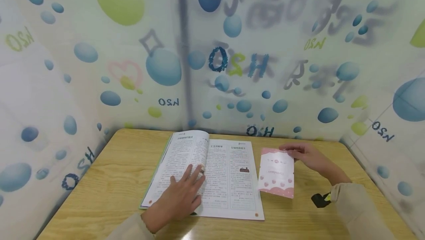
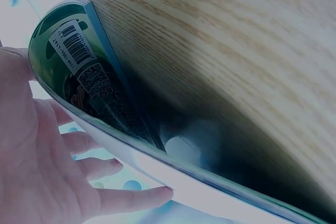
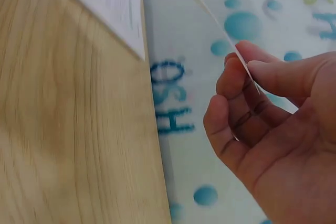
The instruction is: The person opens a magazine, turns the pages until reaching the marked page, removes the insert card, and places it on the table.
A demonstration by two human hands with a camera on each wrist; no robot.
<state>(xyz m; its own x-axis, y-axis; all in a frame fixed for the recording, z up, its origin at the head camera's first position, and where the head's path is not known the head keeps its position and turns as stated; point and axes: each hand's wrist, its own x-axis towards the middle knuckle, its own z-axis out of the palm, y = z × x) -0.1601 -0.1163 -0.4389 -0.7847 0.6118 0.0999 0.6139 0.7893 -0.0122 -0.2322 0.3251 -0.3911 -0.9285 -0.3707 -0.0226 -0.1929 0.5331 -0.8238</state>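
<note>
A magazine (image 1: 229, 181) lies spread on the table, its left pages bowed up toward the spine. My left hand (image 1: 179, 197) rests on it near the middle fold with fingers spread and fairly straight. In the left wrist view, the green back cover (image 2: 76, 51) with a barcode shows under the lifted pages, beside the extended fingers (image 2: 131, 199). Just right of the magazine, my right hand (image 1: 313, 158) pinches the top right corner of a pink and white card (image 1: 277, 173) with printed strawberries. The right wrist view shows this card (image 3: 218, 24) edge-on between thumb and fingers.
A light wooden table (image 1: 109, 170) carries everything. Behind it and at both sides hangs a white sheet (image 1: 206, 118) with blue and green bubbles and H2O lettering. A small black device (image 1: 320, 200) sits at the right cuff.
</note>
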